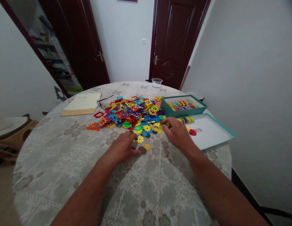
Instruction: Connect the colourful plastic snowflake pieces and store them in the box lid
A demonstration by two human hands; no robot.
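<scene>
My left hand [124, 147] rests low over the table, fingers curved and thumb apart. Close to its thumb lie a brown notched disc [142, 150] and a yellow one [147, 147]; a dark blue piece is partly hidden under the fingers. At the right edge of the pile, my right hand [176, 131] has thumb and fingers closed around what looks like a yellow notched disc, mostly covered by the fingers. The pile of interlocking plastic pieces [132, 111] mixes many colours, with round notched discs [147, 128] along its near side.
A green-edged box [181, 112] holds rows of discs. Its white lid [209, 131] carries a row of discs [187, 119] and a red disc [192, 132]. Eyeglasses [102, 104], a notebook [83, 101] and a clear plastic bowl [157, 82] also sit on the round table [66, 163].
</scene>
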